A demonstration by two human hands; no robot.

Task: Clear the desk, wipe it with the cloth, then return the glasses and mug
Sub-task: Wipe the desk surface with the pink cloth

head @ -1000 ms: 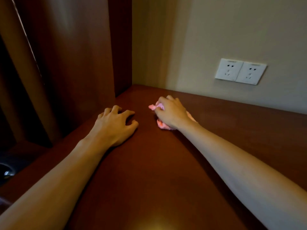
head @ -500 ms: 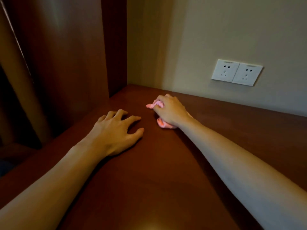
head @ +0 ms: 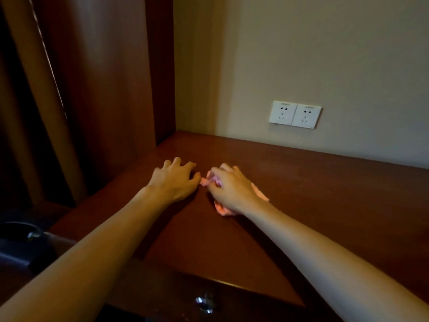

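My right hand (head: pixel 233 190) has dragged the pink cloth (head: pixel 260 192) toward frame centre, fingers curled on it, left hand (head: pixel 175 180) spread on the cleared desk (head: pixel 325 194) (wiping underway; glasses, mug unreturned).

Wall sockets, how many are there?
2. Both wall sockets sit side by side on the wall above the desk: the left one and the right one, touching edge to edge. More could be outside the view.

Head view looks down, close over the desk (head: pixel 301 205).
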